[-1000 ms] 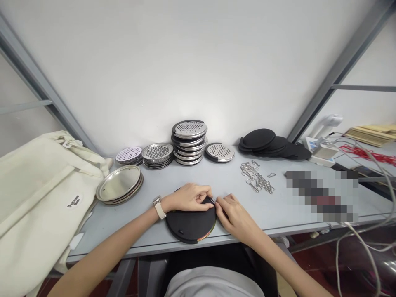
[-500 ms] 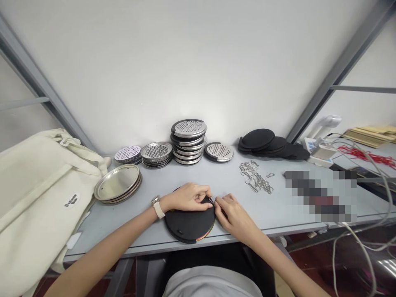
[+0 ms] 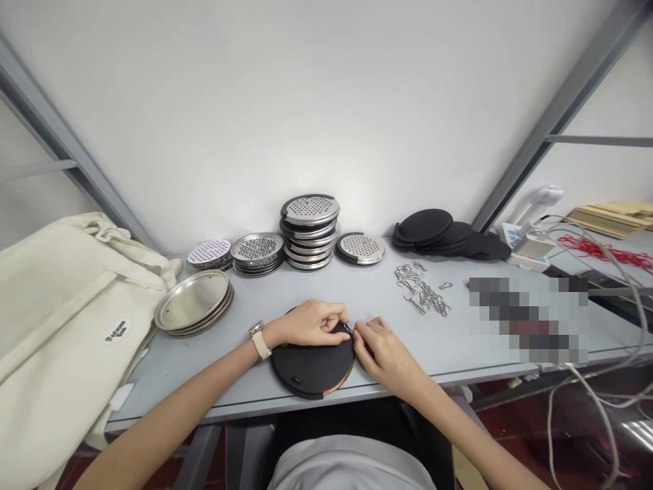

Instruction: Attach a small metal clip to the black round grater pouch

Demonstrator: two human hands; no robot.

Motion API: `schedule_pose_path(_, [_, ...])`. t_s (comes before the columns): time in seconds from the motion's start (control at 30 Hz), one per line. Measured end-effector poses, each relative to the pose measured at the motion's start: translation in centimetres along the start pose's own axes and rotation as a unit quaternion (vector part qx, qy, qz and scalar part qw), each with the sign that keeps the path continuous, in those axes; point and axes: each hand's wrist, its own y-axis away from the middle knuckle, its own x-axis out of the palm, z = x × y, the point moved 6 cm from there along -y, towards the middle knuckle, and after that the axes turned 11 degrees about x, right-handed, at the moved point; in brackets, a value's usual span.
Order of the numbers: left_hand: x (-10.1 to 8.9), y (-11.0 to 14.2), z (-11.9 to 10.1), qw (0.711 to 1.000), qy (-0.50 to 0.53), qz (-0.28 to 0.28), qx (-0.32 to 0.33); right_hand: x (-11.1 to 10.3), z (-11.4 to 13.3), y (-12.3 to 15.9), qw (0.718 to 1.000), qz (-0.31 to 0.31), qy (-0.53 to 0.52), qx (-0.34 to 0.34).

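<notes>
A round black cover (image 3: 312,371) lies flat near the table's front edge, with a thin coloured rim showing at its lower right. My left hand (image 3: 313,323), with a watch on the wrist, rests over its upper part. Thumb and forefinger pinch a small metal snap hook (image 3: 349,327) at the cover's upper right edge. From the right, my right hand (image 3: 381,348) meets it with closed fingertips on the hook's other side. Fingers partly hide the hook, and whether it passes through the cover cannot be seen. Similar snap hooks (image 3: 426,296) lie in a loose pile beyond my right hand.
Along the wall stand a tall stack of perforated metal discs with black edging (image 3: 310,235), grater discs (image 3: 258,252), one single disc (image 3: 361,249) and black covers (image 3: 426,228). Metal lids (image 3: 194,303) and a cream bag (image 3: 66,327) are at left; cables (image 3: 607,422) hang at right.
Very little differs. Both hands keep their pinch at the cover's edge, with only slight finger movement, and the whole view has shifted a little.
</notes>
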Motion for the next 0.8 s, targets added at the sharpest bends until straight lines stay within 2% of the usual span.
schedule_pose_path(0.8, [0.04, -0.05, -0.02, 1.0, -0.013, 0.004, -0.008, -0.04, 0.18, 0.0, 1.0, 0.0, 0.004, -0.012])
